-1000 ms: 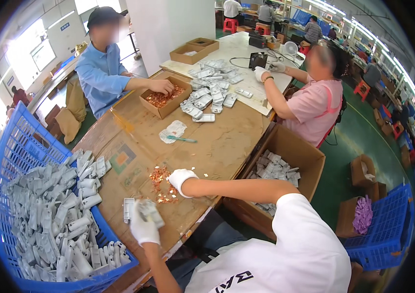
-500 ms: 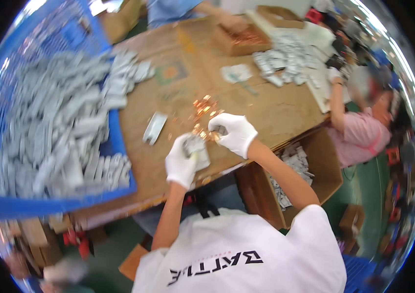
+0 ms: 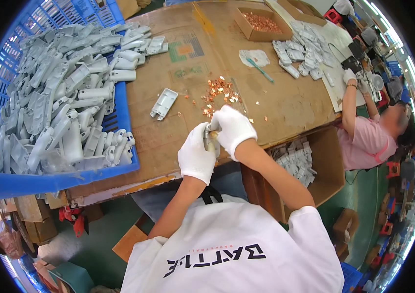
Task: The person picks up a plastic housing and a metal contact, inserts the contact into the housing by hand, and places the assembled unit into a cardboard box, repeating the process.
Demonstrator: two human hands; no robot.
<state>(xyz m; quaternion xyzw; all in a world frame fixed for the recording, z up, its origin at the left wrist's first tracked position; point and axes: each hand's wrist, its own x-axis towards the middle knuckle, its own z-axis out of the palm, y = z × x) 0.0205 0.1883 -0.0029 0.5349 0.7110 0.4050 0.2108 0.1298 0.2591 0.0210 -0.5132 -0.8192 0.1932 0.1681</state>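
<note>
My left fingers point(image 3: 198, 141), gloved in white, are wrapped around a grey casing point(image 3: 211, 141), low over the near side of the table point(image 3: 290, 105). My right fingers point(image 3: 223, 118) are bent in at its upper end; whether they pinch anything I cannot tell, as the glove hides their tips. Just beyond them, copper bits point(image 3: 220, 92) lie in a loose heap, a few strayed to either side. Ahead and to the left of my left fingers, a second casing point(image 3: 164, 104) rests alone, hollow side up. Farther left stands a blue basket point(image 3: 70, 180), heaped with more casings point(image 3: 65, 97). To the right of my right fingers, below the table's edge, a carton point(image 3: 328, 168) holds pale parts point(image 3: 295, 163). Well ahead and right of them, a pen point(image 3: 261, 71) lies across a white cloth point(image 3: 255, 54).
</note>
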